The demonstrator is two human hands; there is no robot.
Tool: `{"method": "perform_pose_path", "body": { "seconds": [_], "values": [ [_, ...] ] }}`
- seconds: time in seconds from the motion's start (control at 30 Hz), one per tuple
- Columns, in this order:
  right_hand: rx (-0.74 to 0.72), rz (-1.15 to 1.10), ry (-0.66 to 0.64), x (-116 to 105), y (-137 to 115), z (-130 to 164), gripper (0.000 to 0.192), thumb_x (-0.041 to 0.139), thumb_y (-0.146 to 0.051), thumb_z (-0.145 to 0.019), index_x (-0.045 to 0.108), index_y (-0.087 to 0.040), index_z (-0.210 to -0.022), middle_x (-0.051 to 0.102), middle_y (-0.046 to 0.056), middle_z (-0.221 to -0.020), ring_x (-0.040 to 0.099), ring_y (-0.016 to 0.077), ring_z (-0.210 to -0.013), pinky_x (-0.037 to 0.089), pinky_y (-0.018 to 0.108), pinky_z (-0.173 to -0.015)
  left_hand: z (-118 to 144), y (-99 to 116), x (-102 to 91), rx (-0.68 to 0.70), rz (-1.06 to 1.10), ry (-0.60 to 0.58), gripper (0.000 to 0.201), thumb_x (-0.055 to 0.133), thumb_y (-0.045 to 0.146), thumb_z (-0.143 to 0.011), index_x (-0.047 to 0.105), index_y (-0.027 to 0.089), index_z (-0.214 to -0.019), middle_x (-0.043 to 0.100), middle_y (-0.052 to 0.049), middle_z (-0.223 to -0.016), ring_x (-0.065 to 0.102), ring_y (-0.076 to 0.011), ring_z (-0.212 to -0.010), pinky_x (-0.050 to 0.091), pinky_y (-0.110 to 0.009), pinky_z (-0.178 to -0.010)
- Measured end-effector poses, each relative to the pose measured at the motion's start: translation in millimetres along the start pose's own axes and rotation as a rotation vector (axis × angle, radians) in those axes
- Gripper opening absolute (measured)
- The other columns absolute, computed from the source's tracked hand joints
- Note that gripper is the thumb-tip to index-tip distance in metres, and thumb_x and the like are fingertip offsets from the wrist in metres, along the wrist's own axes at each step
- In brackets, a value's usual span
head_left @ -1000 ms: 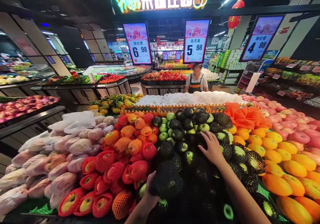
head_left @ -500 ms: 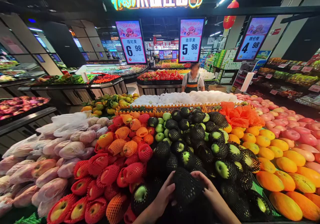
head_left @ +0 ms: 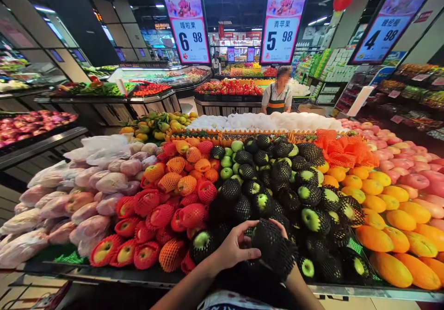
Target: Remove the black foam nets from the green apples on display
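Observation:
At the front edge of the fruit stand, a bulging black foam fruit net [head_left: 274, 250] is held between both hands. My left hand [head_left: 236, 247] is curled against its left side, thumb and fingertips touching the mesh. Around its far right side wraps my right hand [head_left: 280, 227], mostly hidden behind the net. Whether an apple sits inside it, I cannot tell. Just beyond lie many green apples in black nets [head_left: 262, 202], with several bare green apples [head_left: 226, 161] farther back. A netted green apple [head_left: 201, 244] rests left of my left wrist.
Red-netted apples [head_left: 163, 215] and wrapped pinkish fruit [head_left: 111, 180] lie to the left. Oranges [head_left: 376, 203] and red nets [head_left: 347, 148] are on the right, pink apples [head_left: 414, 180] beyond. A person in an apron [head_left: 277, 95] stands behind the stand. Price screens [head_left: 284, 23] hang above.
The view has tilted down, so the stand's front edge now shows. The black net has turned in my hands, its loose mesh end now toward the lower right. My left fingers have loosened and shifted.

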State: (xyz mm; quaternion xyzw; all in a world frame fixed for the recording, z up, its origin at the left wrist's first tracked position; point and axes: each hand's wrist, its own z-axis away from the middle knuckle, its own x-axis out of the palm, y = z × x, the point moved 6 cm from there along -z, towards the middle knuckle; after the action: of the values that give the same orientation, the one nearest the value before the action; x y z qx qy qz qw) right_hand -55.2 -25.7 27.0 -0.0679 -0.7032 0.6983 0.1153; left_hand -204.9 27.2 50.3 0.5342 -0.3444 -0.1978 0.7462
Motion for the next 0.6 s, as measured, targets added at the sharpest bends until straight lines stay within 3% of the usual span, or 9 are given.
{"method": "perform_pose_path", "body": {
  "seconds": [0.13, 0.27, 0.37, 0.47, 0.53, 0.6],
  "values": [
    [-0.023, -0.055, 0.037, -5, 13, 1, 0.089, 0.092, -0.036, -0.045, 0.055, -0.030, -0.125, 0.070, 0.009, -0.117, 0.065, 0.0336, -0.109, 0.050, 0.053, -0.099, 0, -1, -2.7, -0.004, 0.003, 0.030, 0.080, 0.087, 0.038, -0.065, 0.054, 0.018, -0.135, 0.063, -0.001, -0.079, 0.051, -0.0089, -0.057, 0.035, -0.020, -0.050],
    [0.213, -0.235, 0.024, -2, 19, 5, 0.066, 0.081, -0.053, -0.061, 0.063, -0.025, -0.118, 0.075, 0.008, -0.102, 0.069, 0.0321, -0.098, 0.051, 0.055, -0.096, -3, 4, -8.4, 0.048, -0.005, 0.144, 0.063, 0.082, 0.039, -0.072, 0.059, 0.016, -0.126, 0.051, 0.006, -0.060, 0.038, -0.0046, -0.047, 0.025, -0.018, -0.046],
    [0.296, -0.303, 0.055, -9, 9, -12, 0.064, 0.072, -0.063, -0.068, 0.064, -0.022, -0.116, 0.074, 0.010, -0.098, 0.070, 0.0319, -0.089, 0.052, 0.056, -0.090, -1, 12, -20.5, 0.096, -0.040, 0.226, 0.055, 0.072, 0.043, -0.081, 0.058, 0.015, -0.126, 0.055, 0.004, -0.060, 0.043, -0.0070, -0.048, 0.025, -0.019, -0.044],
    [0.081, 0.029, 0.188, -37, -21, -51, 0.069, 0.080, -0.055, -0.065, 0.058, -0.023, -0.122, 0.071, 0.008, -0.109, 0.067, 0.0288, -0.096, 0.050, 0.050, -0.096, 6, 22, -40.1, 0.164, -0.050, 0.314, 0.050, 0.068, 0.045, -0.084, 0.061, 0.014, -0.123, 0.061, 0.000, -0.065, 0.049, -0.0093, -0.053, 0.029, -0.020, -0.045],
    [-0.153, 0.405, 0.268, -53, -48, -79, 0.083, 0.083, -0.054, -0.059, 0.052, -0.020, -0.128, 0.067, 0.010, -0.118, 0.063, 0.0290, -0.102, 0.048, 0.048, -0.098, 12, 27, -52.8, 0.184, -0.053, 0.357, 0.050, 0.067, 0.044, -0.084, 0.061, 0.014, -0.123, 0.063, -0.001, -0.066, 0.047, -0.0091, -0.052, 0.030, -0.020, -0.046],
    [-0.251, 0.805, 0.325, -60, -63, -103, 0.083, 0.079, -0.054, -0.063, 0.047, -0.020, -0.132, 0.063, 0.013, -0.125, 0.061, 0.0308, -0.103, 0.049, 0.046, -0.092, 18, 31, -63.4, 0.193, -0.067, 0.399, 0.049, 0.066, 0.043, -0.085, 0.061, 0.013, -0.124, 0.064, -0.001, -0.067, 0.045, -0.0080, -0.050, 0.030, -0.020, -0.047]
  ]
}}
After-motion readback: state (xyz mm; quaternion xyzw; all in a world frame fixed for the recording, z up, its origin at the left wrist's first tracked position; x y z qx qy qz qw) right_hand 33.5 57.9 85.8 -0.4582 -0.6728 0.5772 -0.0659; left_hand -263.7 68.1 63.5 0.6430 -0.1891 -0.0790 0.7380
